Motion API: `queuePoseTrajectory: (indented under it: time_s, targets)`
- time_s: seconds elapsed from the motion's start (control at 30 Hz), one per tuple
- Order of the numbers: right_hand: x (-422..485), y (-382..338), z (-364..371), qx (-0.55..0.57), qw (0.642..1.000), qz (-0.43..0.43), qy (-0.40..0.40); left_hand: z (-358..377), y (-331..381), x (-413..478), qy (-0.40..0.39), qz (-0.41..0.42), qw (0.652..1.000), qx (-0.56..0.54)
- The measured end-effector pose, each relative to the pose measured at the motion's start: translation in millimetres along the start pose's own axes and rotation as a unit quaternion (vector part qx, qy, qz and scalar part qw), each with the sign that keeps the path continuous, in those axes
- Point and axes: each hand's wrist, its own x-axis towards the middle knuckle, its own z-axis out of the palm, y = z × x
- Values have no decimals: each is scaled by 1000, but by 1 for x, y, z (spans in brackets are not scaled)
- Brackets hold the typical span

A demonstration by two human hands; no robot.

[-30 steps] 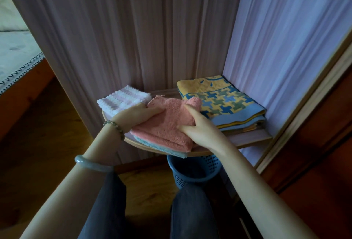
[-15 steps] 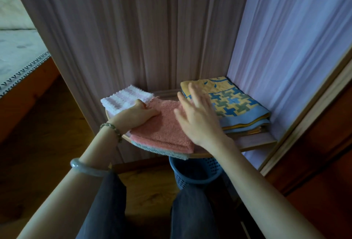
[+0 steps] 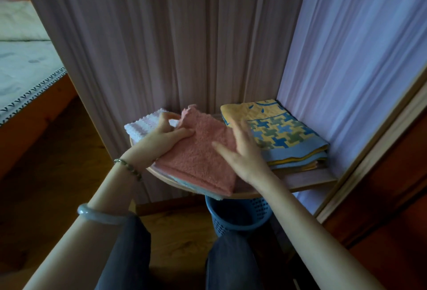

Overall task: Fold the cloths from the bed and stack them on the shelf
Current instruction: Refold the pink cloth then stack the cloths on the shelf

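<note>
A folded pink cloth is lying on the wooden shelf, on top of a pale blue cloth whose edge is showing under it at the front. Its far corner, at about 12 o'clock, is standing up a little and is not flat.

The left hand is resting on the pink cloth at its 9 o'clock side. Its fingers are bent and pressed together, and the thumb and fingertips are pinching the cloth's left edge near that raised corner. On the left wrist a beaded bracelet is sitting, and further down the forearm a pale jade-like bangle.

The right hand is at 3 o'clock of the pink cloth, with the fingers spread wide and holding nothing. The hand is somewhat blurred, so I cannot tell if the palm is touching the cloth or hovering just above it.

Just behind the left hand, at 10 o'clock, a folded white and lilac striped cloth is lying on the shelf. At 2 o'clock of the pink cloth, a stack of folded yellow and blue patterned cloths is sitting against the curtain.

Under the shelf, at 6 o'clock, a blue perforated basket is standing on the wooden floor. Far to the left, at 9 o'clock, part of the bed is showing.
</note>
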Motion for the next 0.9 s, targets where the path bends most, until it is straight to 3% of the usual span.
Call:
queuePoseTrajectory:
  time_s: [0.07, 0.17, 0.2, 0.27, 0.4, 0.63, 0.7, 0.8, 0.9]
  targets:
    - [6, -4, -11, 194, 978, 60, 55, -5, 20, -4, 33, 48, 996, -71]
    - [11, -10, -31, 457, 865, 204, -51, -3, 50, -4, 11, 76, 983, -164]
    - [11, -14, -40, 500, 829, 230, -97, 3, 57, -1, 7, 84, 981, -177]
    - [14, -13, -56, 532, 801, 245, -129, 20, 67, 11, 4, 83, 976, -202]
    - [42, 3, -78, 481, 822, 296, -76, 53, 66, 47, 22, 55, 969, -241]
    - [90, 36, -106, 376, 847, 371, 52, 96, 63, 109, -54, -58, 962, -263]
    - [101, 44, -107, 373, 840, 368, 140, 109, 63, 126, -49, -73, 960, -266]
    - [115, 57, -105, 408, 800, 340, 279, 132, 67, 140, -45, -92, 949, -299]
    - [123, 66, -101, 453, 762, 317, 338, 153, 67, 150, -13, -104, 959, -264]
